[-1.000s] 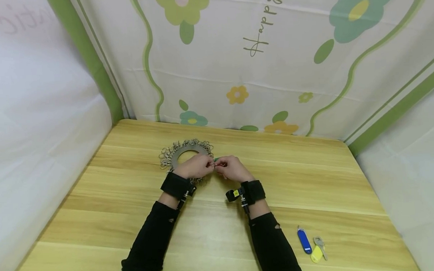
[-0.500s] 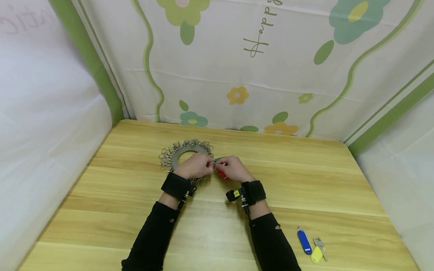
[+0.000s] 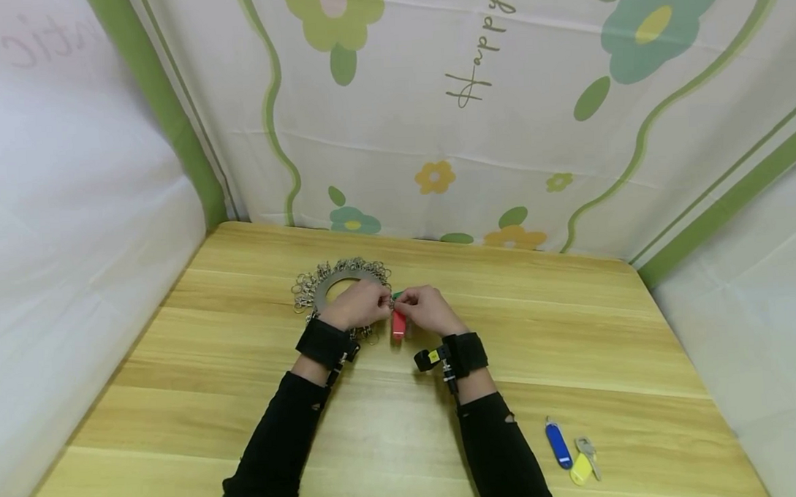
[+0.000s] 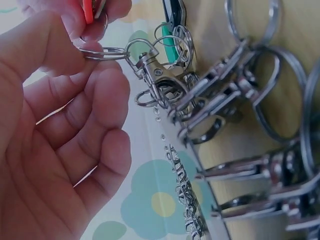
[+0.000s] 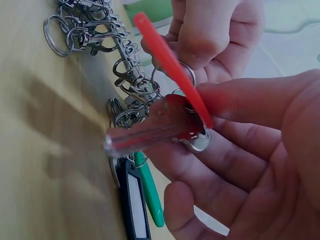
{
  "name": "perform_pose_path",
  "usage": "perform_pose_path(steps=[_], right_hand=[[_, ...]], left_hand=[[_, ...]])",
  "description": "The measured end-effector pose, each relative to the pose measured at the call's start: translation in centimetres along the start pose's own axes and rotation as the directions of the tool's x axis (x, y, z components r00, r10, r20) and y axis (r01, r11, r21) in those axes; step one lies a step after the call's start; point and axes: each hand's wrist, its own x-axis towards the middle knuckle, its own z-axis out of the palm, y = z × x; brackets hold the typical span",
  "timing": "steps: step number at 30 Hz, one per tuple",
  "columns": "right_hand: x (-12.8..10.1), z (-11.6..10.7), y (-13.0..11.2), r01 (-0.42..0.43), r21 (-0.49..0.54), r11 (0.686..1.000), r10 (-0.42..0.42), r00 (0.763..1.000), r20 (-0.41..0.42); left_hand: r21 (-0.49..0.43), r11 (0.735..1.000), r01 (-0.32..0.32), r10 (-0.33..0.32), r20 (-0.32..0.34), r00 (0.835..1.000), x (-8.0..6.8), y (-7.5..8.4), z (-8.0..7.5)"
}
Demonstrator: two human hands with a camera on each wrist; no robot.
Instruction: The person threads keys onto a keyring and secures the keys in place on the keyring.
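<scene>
My left hand (image 3: 357, 305) pinches a split ring (image 4: 106, 53) between thumb and forefinger. That ring hangs from a small swivel clasp (image 4: 155, 72) on the rim of a flat metal ring plate (image 3: 323, 286). Close beside it, my right hand (image 3: 432, 311) pinches a silver key (image 5: 145, 139) and a red key tag (image 5: 172, 67) at the split ring. The tag shows edge-on in the right wrist view and dangles below the fingertips in the head view. A green tag (image 5: 151, 192) and a black tag (image 5: 133, 205) hang from the plate behind.
Many clasps with split rings (image 3: 304, 292) fringe the plate, which lies on the wooden table (image 3: 391, 439). Toward the front right lie a blue key tag (image 3: 558, 445), a yellow tag (image 3: 580, 469) and a loose key (image 3: 589, 450). Printed cloth (image 3: 367, 132) borders the table's back.
The red tag, hidden by the right fingers at first, swings into sight and hangs down below them. Both hands stay in nearly the same place.
</scene>
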Motion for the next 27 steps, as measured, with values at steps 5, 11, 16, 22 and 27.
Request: perform_pose_path(steps=[5, 11, 16, 22, 27], right_hand=[[0.02, 0.12, -0.23, -0.019, -0.005, 1.0, 0.019, 1.0, 0.003], [0.0, 0.27, -0.45, -0.032, -0.032, 0.999, 0.032, 0.999, -0.006], [0.08, 0.31, -0.48, -0.031, -0.036, 0.999, 0.031, 1.0, -0.006], [0.16, 0.33, -0.36, -0.027, -0.05, 0.998, 0.027, 1.0, 0.001], [0.12, 0.27, -0.28, -0.022, -0.032, 0.999, 0.022, 1.0, -0.004]], left_hand=[[-0.003, 1.0, 0.03, -0.029, 0.027, 0.999, 0.1, 0.07, 0.15], [0.002, 0.999, 0.04, -0.04, 0.025, 0.999, 0.08, 0.13, 0.18], [0.003, 0.999, 0.038, -0.038, 0.023, 0.999, 0.04, 0.17, 0.15], [0.014, 0.999, 0.048, -0.048, 0.03, 0.998, 0.09, 0.08, 0.2], [0.011, 0.999, 0.051, -0.051, 0.018, 0.999, 0.14, 0.02, 0.25]])
